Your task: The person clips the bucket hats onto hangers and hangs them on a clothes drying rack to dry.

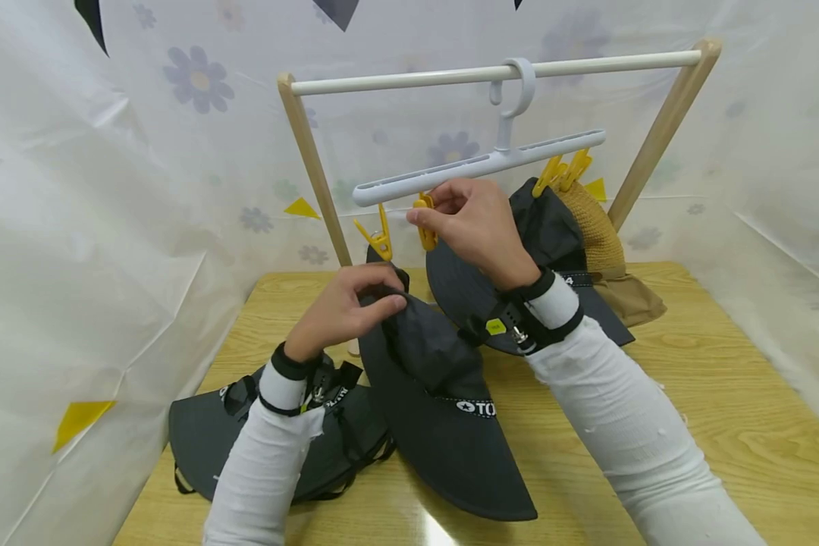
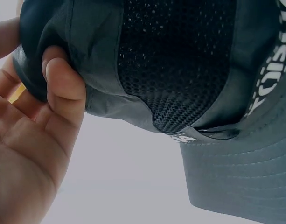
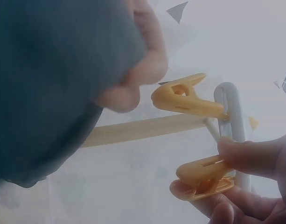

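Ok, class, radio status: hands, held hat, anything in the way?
Left hand holds dark hat. Right hand pinches yellow clip. Hat and clip apart, gap looks clear.

Backdrop: I see a pale sheet (image 1: 757, 174) behind the bench (image 1: 751, 432) and along both sides, creased at left. It bears greyish-violet flowers (image 1: 199, 79), the clearest at upper left with a tan centre. I count three yellow triangles (image 1: 82, 423) in the head view: one low at left, one near each post of the rack (image 1: 663, 140). Dark triangles (image 1: 340, 10) show along the top. Rack: pale wooden posts, white rod (image 1: 409, 79) across. Bench: light wood grain, bright glare near me.
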A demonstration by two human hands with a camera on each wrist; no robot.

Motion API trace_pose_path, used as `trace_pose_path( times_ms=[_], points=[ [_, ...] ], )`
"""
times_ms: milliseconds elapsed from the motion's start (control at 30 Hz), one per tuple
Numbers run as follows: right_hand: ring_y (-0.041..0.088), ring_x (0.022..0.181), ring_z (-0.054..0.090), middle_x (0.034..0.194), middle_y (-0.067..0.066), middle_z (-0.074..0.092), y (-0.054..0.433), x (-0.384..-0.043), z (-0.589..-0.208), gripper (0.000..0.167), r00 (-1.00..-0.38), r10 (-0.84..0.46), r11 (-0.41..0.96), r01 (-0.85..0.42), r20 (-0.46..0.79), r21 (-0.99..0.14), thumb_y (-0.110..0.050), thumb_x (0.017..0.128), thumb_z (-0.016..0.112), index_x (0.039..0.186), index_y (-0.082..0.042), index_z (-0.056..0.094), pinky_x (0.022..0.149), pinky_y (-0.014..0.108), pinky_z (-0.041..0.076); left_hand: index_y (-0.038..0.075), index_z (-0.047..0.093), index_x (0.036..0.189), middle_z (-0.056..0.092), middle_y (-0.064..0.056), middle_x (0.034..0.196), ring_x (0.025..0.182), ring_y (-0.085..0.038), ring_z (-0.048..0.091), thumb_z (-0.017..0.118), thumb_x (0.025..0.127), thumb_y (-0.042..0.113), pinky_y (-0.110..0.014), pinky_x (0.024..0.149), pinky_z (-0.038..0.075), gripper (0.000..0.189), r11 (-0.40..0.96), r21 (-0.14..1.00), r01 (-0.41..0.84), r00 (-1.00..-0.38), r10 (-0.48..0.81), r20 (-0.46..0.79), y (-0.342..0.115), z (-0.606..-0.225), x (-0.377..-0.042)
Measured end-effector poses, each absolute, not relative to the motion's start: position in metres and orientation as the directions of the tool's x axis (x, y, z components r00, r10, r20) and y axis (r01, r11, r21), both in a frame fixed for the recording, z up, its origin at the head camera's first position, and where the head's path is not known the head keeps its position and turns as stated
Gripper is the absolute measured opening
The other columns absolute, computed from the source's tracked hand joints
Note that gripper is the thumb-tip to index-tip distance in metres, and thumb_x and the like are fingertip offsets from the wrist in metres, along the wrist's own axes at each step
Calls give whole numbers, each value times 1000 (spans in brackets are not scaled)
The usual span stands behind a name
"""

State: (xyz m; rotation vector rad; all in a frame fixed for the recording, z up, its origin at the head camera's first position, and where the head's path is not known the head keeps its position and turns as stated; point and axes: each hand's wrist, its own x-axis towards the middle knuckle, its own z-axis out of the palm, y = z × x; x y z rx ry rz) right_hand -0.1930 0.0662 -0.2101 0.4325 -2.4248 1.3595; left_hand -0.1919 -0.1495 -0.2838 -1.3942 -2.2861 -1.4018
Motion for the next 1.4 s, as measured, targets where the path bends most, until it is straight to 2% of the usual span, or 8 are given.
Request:
trace_pose_path(
  times_ms=[133, 667, 967, 1100, 1200, 1400],
  points=[
    [29, 92, 69, 101, 21, 73, 66, -193, -210, 29, -904, -98, 504, -406, 417, -762, -21, 90, 75, 109, 0, 70, 80, 38, 54, 5, 69, 96, 64, -8, 88, 74, -13, 55, 65, 93, 2, -29, 69, 47, 6, 189, 636, 748, -595, 616, 516, -145, -286, -196],
    [25, 86, 70, 97, 19, 75, 65, -195, -209, 27, -897, -82, 511, -411, 434, -754, -22, 89, 76, 103, 0, 72, 73, 30, 52, 3, 71, 98, 67, -11, 88, 71, -11, 57, 64, 94, 2, -26, 67, 49, 7, 156, 658, 736, -616, 557, 557, -125, -293, -202],
    [24, 84, 69, 96, 18, 74, 66, -195, -208, 26, -891, -85, 512, -422, 445, -748, -22, 89, 76, 102, 0, 72, 70, 26, 50, 4, 70, 103, 68, -10, 98, 80, -14, 60, 62, 97, 8, -26, 75, 49, 10, 173, 696, 697, -652, 557, 514, -109, -299, -212],
    [24, 85, 69, 96, 19, 74, 66, -194, -209, 26, -889, -90, 510, -428, 448, -746, -22, 89, 76, 102, 0, 73, 71, 26, 50, 5, 69, 106, 69, -9, 102, 82, -14, 61, 62, 98, 12, -26, 75, 49, 13, 224, 718, 660, -697, 539, 473, -102, -299, -215],
    [24, 85, 70, 96, 18, 74, 66, -193, -209, 26, -891, -92, 510, -426, 445, -747, -22, 88, 76, 102, 0, 73, 72, 27, 51, 4, 68, 109, 68, -12, 101, 77, -16, 59, 63, 98, 12, -26, 71, 46, 16, 234, 740, 630, -723, 523, 450, -97, -298, -217],
    [25, 86, 70, 97, 18, 75, 66, -193, -208, 26, -891, -92, 513, -425, 445, -746, -23, 89, 76, 102, -1, 73, 74, 30, 52, 0, 68, 109, 67, -15, 103, 80, -15, 62, 63, 97, 9, -26, 73, 48, 16, 171, 755, 633, -710, 516, 479, -94, -292, -222]
  ],
)
